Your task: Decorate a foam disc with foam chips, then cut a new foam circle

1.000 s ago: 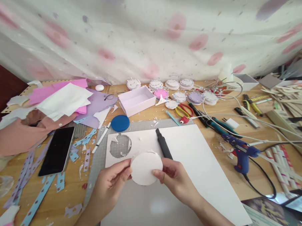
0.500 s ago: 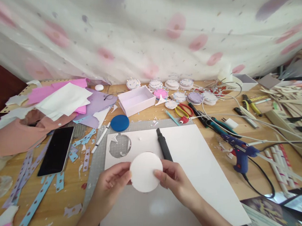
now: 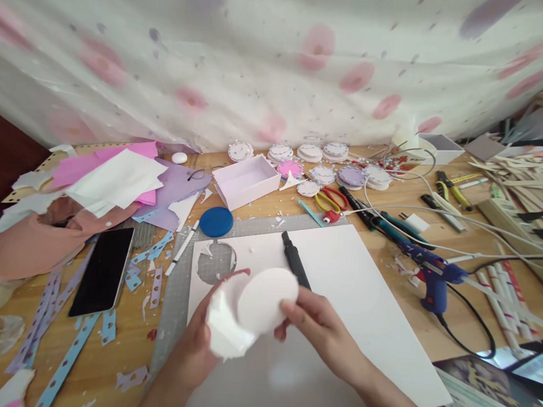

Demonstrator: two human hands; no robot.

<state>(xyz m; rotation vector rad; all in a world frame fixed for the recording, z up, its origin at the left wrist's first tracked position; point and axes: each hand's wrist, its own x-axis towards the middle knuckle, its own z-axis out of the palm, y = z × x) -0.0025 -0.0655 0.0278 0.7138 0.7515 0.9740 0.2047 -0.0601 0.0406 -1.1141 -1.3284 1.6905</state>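
My right hand [image 3: 320, 322] pinches a smooth white foam-board disc [image 3: 267, 299] by its right edge. In my left hand [image 3: 197, 350], the fingers are closed round a second white disc [image 3: 225, 330] with a ragged lower edge and a shiny face. The smooth disc overlaps part of the ragged one, and both are held above the white board [image 3: 353, 291]. A round hole [image 3: 215, 263] is cut through the board's far left corner. A black craft knife [image 3: 295, 261] lies on the board just beyond my hands.
A blue round lid [image 3: 216, 222] lies past the grey cutting mat [image 3: 172, 307]. At left are a phone [image 3: 102, 272] and paper scraps; a white box [image 3: 246, 181] and decorated discs [image 3: 310, 152] line the back. A blue glue gun [image 3: 434, 273] and cables lie at right.
One white disc face was showing between both hands; now two discs are apart. My left hand has turned with the ragged one, and the smooth one has risen slightly to the right.
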